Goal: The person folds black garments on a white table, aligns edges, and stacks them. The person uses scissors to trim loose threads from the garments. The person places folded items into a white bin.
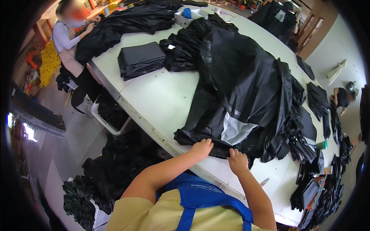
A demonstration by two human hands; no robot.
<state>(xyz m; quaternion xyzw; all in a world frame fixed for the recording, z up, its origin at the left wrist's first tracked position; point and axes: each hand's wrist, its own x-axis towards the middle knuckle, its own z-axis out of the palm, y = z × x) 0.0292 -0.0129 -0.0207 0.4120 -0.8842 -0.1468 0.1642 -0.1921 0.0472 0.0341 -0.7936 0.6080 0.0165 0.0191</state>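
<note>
The left hand point(201, 147) lies flat on the near edge of a big black garment point(246, 88), with its fingers spread out and pressing the cloth down. The right hand point(237, 161) is just beside it, fingers curled over the same edge; it rests on the cloth, but you cannot tell if it pinches it. The garment is heaped on a long white table point(154, 96), right in front of the person, and a shiny grey patch point(235, 131) shows in its folds just above the hands. Farther back on the table sits a neat folded stack of black cloth point(140, 59). Near it, a small white tag point(171, 46) sticks out of another dark pile. At the far end stands a white box point(184, 17) with something blue point(187, 12) inside. To the right, a little green cup point(322, 144) sits among more black pieces. Another person point(69, 38) works at the table's far left corner.
</note>
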